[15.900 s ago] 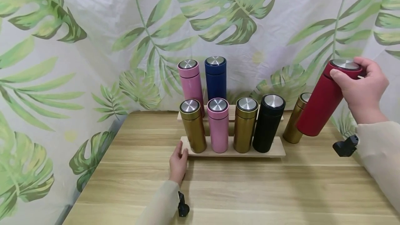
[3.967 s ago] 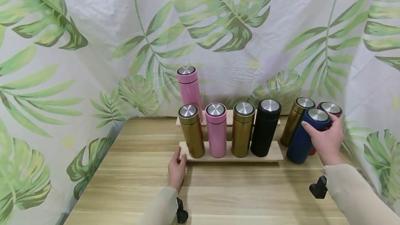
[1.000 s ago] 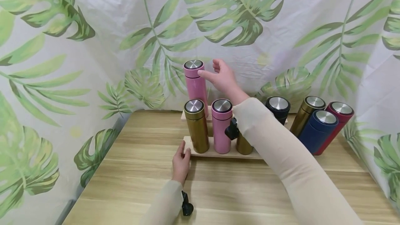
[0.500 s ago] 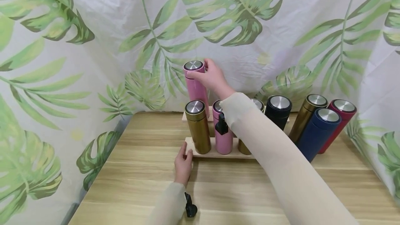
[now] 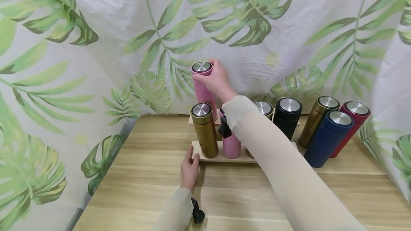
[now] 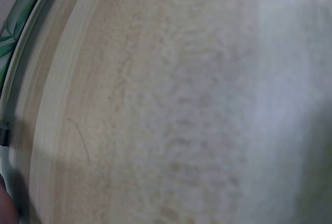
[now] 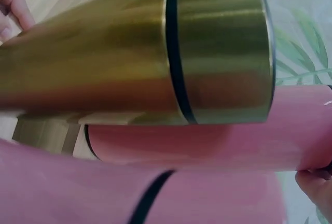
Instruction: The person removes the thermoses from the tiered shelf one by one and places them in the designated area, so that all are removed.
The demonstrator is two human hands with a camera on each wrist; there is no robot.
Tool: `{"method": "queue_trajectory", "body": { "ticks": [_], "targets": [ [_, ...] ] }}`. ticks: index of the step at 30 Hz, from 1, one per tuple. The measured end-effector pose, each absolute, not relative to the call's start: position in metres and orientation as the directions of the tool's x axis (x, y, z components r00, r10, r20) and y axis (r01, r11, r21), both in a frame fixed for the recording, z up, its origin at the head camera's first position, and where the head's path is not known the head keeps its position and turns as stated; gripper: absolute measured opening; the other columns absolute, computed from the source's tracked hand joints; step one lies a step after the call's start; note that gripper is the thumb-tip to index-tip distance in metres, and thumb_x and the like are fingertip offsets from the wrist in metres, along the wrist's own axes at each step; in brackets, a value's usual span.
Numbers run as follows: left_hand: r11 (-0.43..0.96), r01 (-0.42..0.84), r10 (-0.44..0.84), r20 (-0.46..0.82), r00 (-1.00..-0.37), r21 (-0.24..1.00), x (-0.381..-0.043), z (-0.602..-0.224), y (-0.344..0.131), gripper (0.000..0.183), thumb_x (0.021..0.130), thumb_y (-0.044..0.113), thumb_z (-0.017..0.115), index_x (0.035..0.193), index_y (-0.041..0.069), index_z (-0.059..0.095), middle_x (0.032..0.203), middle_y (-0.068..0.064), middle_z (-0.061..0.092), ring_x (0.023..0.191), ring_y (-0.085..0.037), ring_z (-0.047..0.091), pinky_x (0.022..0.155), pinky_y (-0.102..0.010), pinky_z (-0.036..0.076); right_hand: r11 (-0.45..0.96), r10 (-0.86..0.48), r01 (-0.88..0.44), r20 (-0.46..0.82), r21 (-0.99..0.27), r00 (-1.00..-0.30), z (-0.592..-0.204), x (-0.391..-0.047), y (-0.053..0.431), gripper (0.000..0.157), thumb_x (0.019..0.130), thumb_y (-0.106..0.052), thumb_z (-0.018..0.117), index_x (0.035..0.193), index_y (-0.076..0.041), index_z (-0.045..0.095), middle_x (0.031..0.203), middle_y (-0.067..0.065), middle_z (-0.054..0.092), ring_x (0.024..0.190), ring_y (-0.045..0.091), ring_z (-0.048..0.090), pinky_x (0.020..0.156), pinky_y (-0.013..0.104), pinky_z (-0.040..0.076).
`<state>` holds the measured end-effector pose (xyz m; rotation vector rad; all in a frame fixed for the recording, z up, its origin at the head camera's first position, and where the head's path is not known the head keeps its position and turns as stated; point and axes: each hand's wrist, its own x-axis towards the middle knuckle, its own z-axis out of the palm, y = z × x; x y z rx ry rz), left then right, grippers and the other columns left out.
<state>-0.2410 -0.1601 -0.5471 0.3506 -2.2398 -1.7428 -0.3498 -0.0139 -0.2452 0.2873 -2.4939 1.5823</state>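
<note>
Our right grip (image 5: pixel 218 81) holds rear pink bottle (image 5: pixel 205 93) near its top; bottle stands at left end of rear shelf (image 5: pixel 191 120), behind gold bottle (image 5: pixel 206 133); our left grip (image 5: pixel 189 169), fingers extended, touches front shelf (image 5: pixel 196 147); blue bottle (image 5: pixel 327 142), red bottle (image 5: pixel 357 119) stand rightward on tabletop (image 5: pixel 151 177).

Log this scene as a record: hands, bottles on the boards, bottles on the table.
Right hand: grips back pink bottle near its cap
Left hand: touches left end of front board
On front board, left to right: left gold bottle, front pink bottle, second gold bottle, black bottle
On table, right of boards: far gold bottle, blue bottle, red bottle
Partly hidden by right sleeve: front pink bottle, second gold bottle, black bottle
Back pink bottle lifted: cannot tell
</note>
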Motion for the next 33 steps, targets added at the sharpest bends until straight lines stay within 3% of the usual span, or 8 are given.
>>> {"method": "queue_trajectory", "body": {
  "ticks": [5, 13, 20, 26, 33],
  "targets": [
    [0.248, -0.015, -0.356, 0.077, -0.931, 0.969, -0.241, -0.547, -0.161, 0.047, 0.094, 0.023, 0.053, 0.139, 0.014, 0.043, 0.143, -0.003, 0.042, 0.123, -0.016, 0.043, 0.097, -0.038, 0.041, 0.44, -0.045, -0.304, 0.318, -0.845, -0.947, -0.247, -0.347, -0.006, 0.065, 0.07, -0.034, 0.079, 0.118, -0.005, 0.047, 0.113, 0.009, 0.056, 0.106, 0.02, 0.052, 0.091, 0.028, 0.043],
    [0.266, -0.015, -0.349, 0.081, -0.934, 0.964, -0.241, -0.546, -0.161, 0.047, 0.094, 0.023, 0.054, 0.139, 0.013, 0.044, 0.143, -0.004, 0.043, 0.126, -0.018, 0.041, 0.099, -0.039, 0.04, 0.436, 0.01, -0.311, 0.35, -0.844, -0.937, -0.25, -0.347, 0.015, 0.064, 0.069, -0.034, 0.079, 0.117, -0.004, 0.048, 0.113, 0.009, 0.059, 0.103, 0.019, 0.054, 0.087, 0.026, 0.046],
    [0.282, -0.03, -0.362, 0.078, -0.929, 0.959, -0.24, -0.545, -0.16, 0.048, 0.094, 0.025, 0.054, 0.139, 0.014, 0.043, 0.143, -0.004, 0.043, 0.109, -0.016, 0.049, 0.087, -0.03, 0.045, 0.432, 0.042, -0.344, 0.4, -0.834, -0.916, -0.238, -0.344, 0.036, 0.062, 0.069, -0.03, 0.08, 0.115, -0.003, 0.05, 0.111, 0.01, 0.059, 0.101, 0.019, 0.055, 0.086, 0.025, 0.047],
    [0.27, -0.011, -0.366, 0.092, -0.926, 0.963, -0.24, -0.542, -0.16, 0.047, 0.094, 0.022, 0.055, 0.139, 0.012, 0.044, 0.142, -0.006, 0.043, 0.123, -0.018, 0.043, 0.097, -0.037, 0.041, 0.464, 0.088, -0.33, 0.413, -0.822, -0.906, -0.228, -0.345, 0.06, 0.062, 0.067, -0.032, 0.08, 0.114, -0.004, 0.051, 0.111, 0.008, 0.059, 0.101, 0.017, 0.055, 0.086, 0.023, 0.047],
    [0.26, -0.019, -0.353, 0.076, -0.933, 0.965, -0.24, -0.545, -0.16, 0.048, 0.094, 0.022, 0.054, 0.139, 0.012, 0.043, 0.143, -0.006, 0.042, 0.127, -0.019, 0.04, 0.101, -0.039, 0.038, 0.503, 0.154, -0.275, 0.398, -0.819, -0.904, -0.22, -0.343, 0.092, 0.064, 0.067, -0.037, 0.079, 0.116, -0.006, 0.051, 0.113, 0.008, 0.059, 0.102, 0.016, 0.054, 0.086, 0.025, 0.047]
  ]
}}
